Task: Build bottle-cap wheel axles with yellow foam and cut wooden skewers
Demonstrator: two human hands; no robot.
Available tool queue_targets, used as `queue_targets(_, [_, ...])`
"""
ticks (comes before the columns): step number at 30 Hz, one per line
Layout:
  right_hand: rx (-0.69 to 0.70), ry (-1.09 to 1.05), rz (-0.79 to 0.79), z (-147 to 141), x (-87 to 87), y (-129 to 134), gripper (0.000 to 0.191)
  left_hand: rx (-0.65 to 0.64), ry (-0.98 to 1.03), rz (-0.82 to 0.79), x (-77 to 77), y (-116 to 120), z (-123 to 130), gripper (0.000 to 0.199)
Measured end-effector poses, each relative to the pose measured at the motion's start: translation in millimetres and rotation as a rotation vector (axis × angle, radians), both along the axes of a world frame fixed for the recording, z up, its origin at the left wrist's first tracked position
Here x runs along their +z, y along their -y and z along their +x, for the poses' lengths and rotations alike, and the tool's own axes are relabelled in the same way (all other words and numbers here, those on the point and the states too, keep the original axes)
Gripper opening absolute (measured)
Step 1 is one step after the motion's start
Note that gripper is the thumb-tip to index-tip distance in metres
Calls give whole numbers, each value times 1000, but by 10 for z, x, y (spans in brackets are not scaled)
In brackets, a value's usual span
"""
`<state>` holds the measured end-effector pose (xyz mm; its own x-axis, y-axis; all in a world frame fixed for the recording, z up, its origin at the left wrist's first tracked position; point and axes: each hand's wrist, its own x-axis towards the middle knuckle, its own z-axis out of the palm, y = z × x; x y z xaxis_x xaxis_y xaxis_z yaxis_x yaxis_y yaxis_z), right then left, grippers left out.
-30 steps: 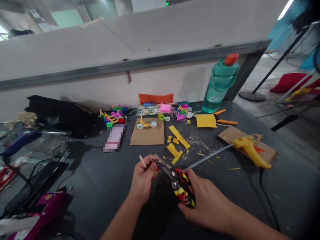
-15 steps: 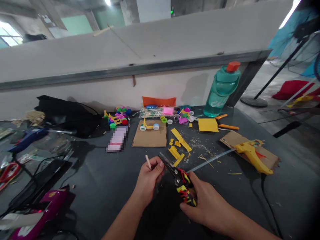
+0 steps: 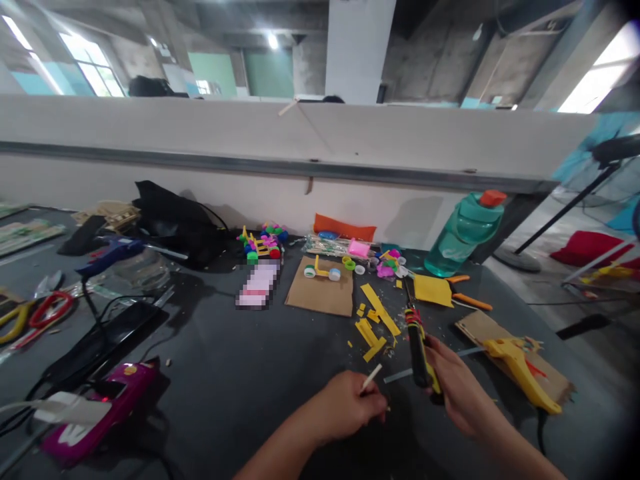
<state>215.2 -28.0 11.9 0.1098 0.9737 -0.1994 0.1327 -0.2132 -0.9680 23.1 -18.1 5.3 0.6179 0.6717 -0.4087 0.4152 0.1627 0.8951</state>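
Observation:
My left hand (image 3: 350, 403) is closed on a thin pale stick (image 3: 371, 377), low in the middle of the view. To its right, my right hand (image 3: 453, 383) grips black, yellow and red scissors (image 3: 420, 350), whose blades point away toward the yellow scraps. Cut yellow strips (image 3: 380, 310) lie beyond my hands. On a square of cardboard (image 3: 320, 300) stands a small yellow piece with round wheels (image 3: 323, 271). A clear glue stick (image 3: 399, 376) lies between my two hands.
A yellow glue gun (image 3: 523, 373) rests on cardboard at the right, near orange-handled pliers (image 3: 470, 301) and a teal bottle (image 3: 465, 233). A magenta power strip (image 3: 100, 413), cables and red scissors (image 3: 50, 310) are at the left.
The view has shifted up and left. The scissors have moved away from my left hand and now point forward. The stick is still in my left hand, tilted the other way.

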Motion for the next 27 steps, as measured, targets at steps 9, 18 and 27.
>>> queue_targets(9, [27, 481, -111, 185, -172, -830, 2, 115, 24, -1, -120, -41, 29, 25])
queue_targets(18, [202, 881, 612, -119, -142, -28, 37, 359, 168, 12, -166, -120, 49, 13])
queue_targets(27, [321, 620, 548, -60, -114, 172, 32, 401, 195, -8, -31, -60, 88, 11])
